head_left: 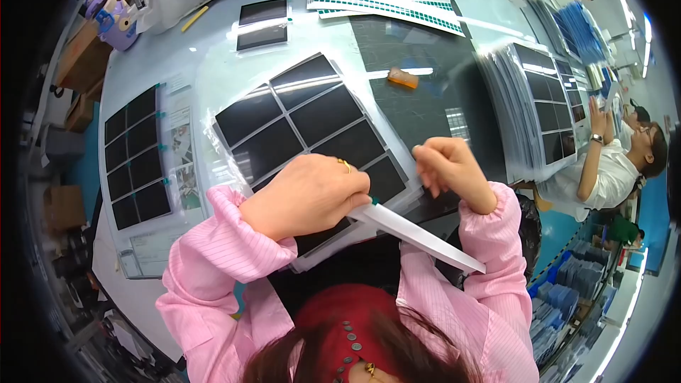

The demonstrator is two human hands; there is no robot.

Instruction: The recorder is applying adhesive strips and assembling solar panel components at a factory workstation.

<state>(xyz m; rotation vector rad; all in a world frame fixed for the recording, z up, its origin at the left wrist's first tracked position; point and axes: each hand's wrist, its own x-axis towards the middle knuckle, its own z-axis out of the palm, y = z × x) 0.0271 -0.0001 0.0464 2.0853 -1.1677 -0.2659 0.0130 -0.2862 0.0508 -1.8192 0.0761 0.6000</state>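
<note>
My left hand (308, 191) pinches one end of a white strip (425, 239), which slants down toward my right forearm. A small green tab (374, 200) shows by those fingertips. Off to the right, my right hand (454, 170) is raised with its fingers curled and thumb and forefinger together; anything between them is too small to make out. Beneath the hands lies a tilted sheet of black rectangular panels (328, 115) with pale dividing lines. My left hand covers part of its near side.
Another black-panelled sheet (145, 163) lies at left, a smaller one (262, 23) farther back. White strips with green tabs (386, 7) lie at the far side. An orange-brown block (403, 78) rests on the dark mat (433, 117). Stacked sheets (543, 103) stand at right, near a seated person (603, 163).
</note>
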